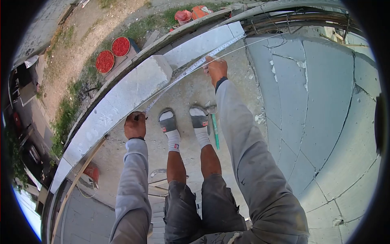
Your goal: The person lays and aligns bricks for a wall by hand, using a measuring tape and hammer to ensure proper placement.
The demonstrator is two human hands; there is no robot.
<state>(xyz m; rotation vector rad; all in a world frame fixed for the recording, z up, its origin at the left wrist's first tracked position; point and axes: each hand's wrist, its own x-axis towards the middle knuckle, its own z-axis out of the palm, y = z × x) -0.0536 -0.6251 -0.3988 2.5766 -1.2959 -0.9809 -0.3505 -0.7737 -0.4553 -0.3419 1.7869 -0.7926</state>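
Note:
A white tape measure blade stretches along the inner side of a low wall of pale blocks. Its far end lies by the wall's end near the bundled rods. My left hand is closed at the near end of the blade, with a small dark part showing at the fingers; the tape's case is mostly hidden. Further along, my right hand pinches the blade near its edge. A thin pale string runs close beside the tape. One loose-looking block stands on top of the wall.
Between my sandalled feet and the right wall lies a hammer with a green handle. A red bucket and a wooden strip are at lower left. Beyond the wall stand two round containers of red stuff. Rods protrude at upper right.

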